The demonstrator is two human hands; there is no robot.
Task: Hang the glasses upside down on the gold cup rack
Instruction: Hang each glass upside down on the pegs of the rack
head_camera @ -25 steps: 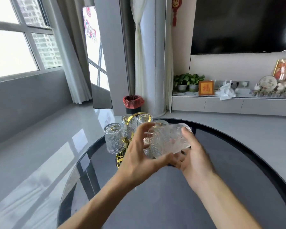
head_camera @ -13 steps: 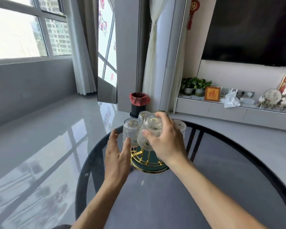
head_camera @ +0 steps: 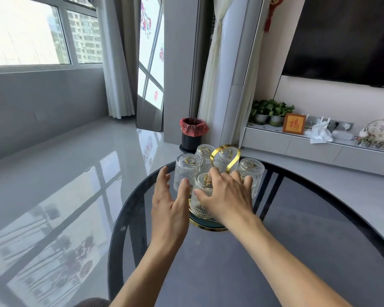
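Glasses hang upside down all round the gold cup rack (head_camera: 225, 159) at the far edge of the dark round table (head_camera: 297, 251). Right hand (head_camera: 227, 196), fingers spread, wraps loosely over the nearest glass (head_camera: 201, 197), which sits inverted on the rack. Left hand (head_camera: 169, 204) is open and empty, thumb just by the left glass (head_camera: 185, 169).

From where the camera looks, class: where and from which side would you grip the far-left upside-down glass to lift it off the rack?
Probably the ribbed side wall of the far-left glass, from its open left side. It hangs mouth-down on the gold cup rack, neighbours crowd its right, and the left hand is already there.
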